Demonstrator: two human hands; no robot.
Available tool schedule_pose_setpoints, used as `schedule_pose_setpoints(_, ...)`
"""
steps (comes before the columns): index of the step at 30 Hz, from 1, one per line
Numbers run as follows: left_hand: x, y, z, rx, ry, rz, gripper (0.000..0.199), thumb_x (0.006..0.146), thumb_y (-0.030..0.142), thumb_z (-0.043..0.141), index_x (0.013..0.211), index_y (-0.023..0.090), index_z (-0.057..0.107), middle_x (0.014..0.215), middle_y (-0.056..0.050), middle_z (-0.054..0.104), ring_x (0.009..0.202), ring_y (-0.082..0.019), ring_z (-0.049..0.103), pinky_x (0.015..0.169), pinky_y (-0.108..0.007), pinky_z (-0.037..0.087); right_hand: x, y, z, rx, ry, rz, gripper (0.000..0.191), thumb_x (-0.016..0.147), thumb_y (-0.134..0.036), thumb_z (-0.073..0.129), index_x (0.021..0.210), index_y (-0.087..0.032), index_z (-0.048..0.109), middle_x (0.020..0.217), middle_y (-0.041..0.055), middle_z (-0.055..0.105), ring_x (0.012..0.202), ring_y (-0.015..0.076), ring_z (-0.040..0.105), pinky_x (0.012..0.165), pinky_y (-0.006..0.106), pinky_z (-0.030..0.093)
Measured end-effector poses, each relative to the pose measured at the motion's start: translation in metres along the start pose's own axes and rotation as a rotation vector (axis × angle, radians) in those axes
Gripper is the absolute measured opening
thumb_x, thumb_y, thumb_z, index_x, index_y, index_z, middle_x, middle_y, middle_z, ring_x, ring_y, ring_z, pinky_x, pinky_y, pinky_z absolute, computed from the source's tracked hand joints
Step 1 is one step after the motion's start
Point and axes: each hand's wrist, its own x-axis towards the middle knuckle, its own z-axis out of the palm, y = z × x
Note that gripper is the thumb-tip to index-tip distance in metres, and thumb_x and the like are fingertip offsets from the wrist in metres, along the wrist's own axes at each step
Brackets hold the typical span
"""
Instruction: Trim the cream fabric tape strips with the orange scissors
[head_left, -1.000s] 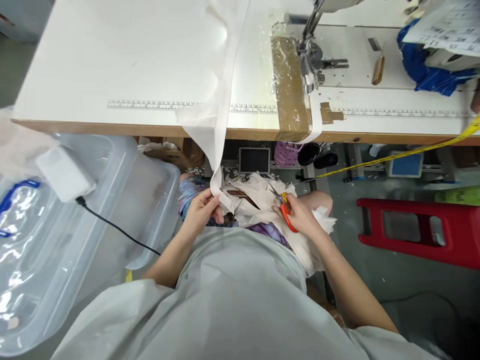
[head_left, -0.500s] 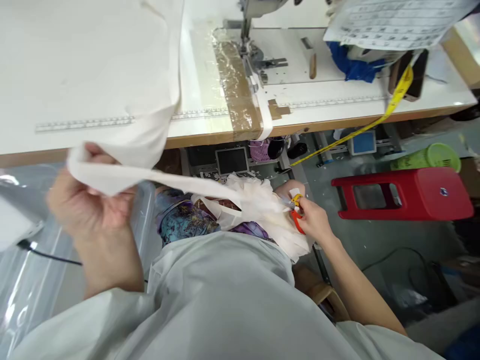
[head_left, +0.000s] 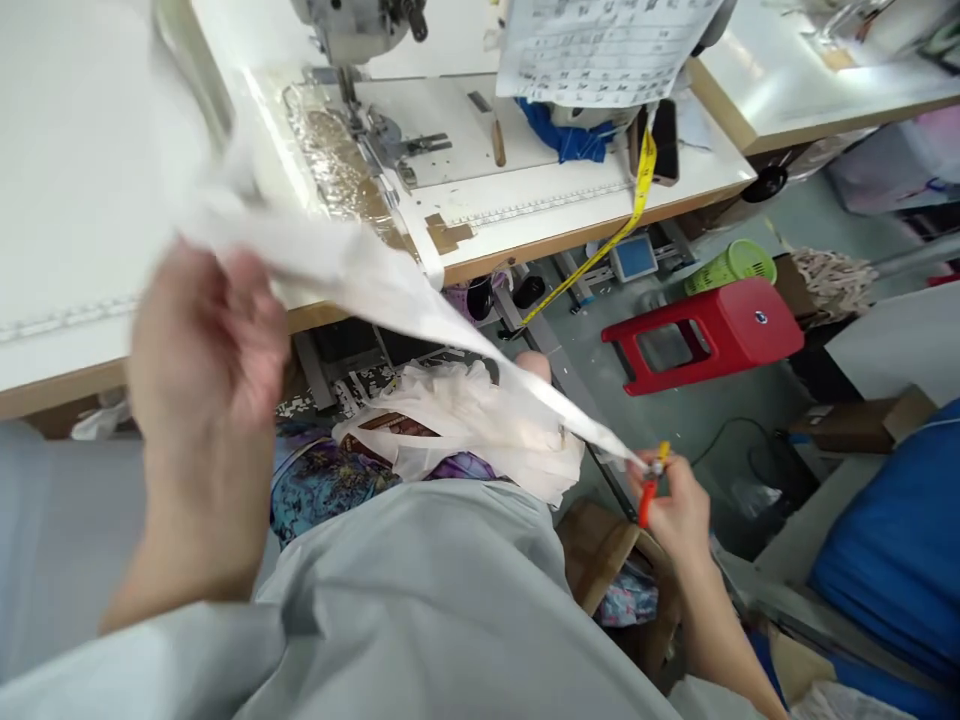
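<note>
My left hand (head_left: 217,345), smeared by motion, is raised at the table's front edge with its fingers closed on a white fabric strip (head_left: 420,300). The strip stretches tight across to my right hand (head_left: 679,505), narrowing to a point there. Small scissors (head_left: 646,500) with orange and yellow handles sit in my right hand, and the strip's end is pinched beside them. Below the strip, a heap of gathered white fabric (head_left: 480,415) lies on my lap over patterned clothing. More white fabric (head_left: 195,170) trails from my left hand over the table, blurred.
A sewing machine (head_left: 352,30) stands on the white table (head_left: 75,150). A yellow tape measure (head_left: 636,205) hangs over its edge near a phone (head_left: 664,145) and a printed sheet (head_left: 600,50). On the floor are a red stool (head_left: 739,320) and a green basket (head_left: 739,265).
My right hand has moved right and away from the lap heap with the scissors, drawing the strip's end along. My left hand has shifted slightly up; the view has turned right.
</note>
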Motion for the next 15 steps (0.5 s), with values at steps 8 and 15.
schedule_pose_setpoints(8, -0.054, -0.088, -0.107, 0.421, -0.181, -0.527, 0.036, 0.064, 0.032, 0.084, 0.085, 0.011, 0.064, 0.058, -0.004, 0.069, 0.050, -0.013, 0.065, 0.050, -0.016, 0.055, -0.037, 0.021, 0.028, -0.125, -0.518, 0.022, 0.020, 0.082, -0.042, 0.046, 0.080, -0.023, 0.051, 0.084, 0.0104, 0.067, 0.075, 0.0256, 0.063, 0.062, 0.034, 0.045)
schedule_pose_setpoints(15, -0.081, -0.094, -0.110, 0.355, -0.159, -0.541, 0.047, 0.066, 0.050, 0.081, 0.085, 0.013, 0.059, 0.076, -0.007, 0.073, 0.067, -0.020, 0.072, 0.057, -0.024, 0.058, 0.050, -0.096, 0.027, 0.308, -0.901, -0.413, 0.031, 0.091, -0.052, 0.048, 0.085, -0.022, 0.049, 0.076, 0.0016, 0.056, 0.066, 0.0164, 0.051, 0.061, 0.027, 0.041)
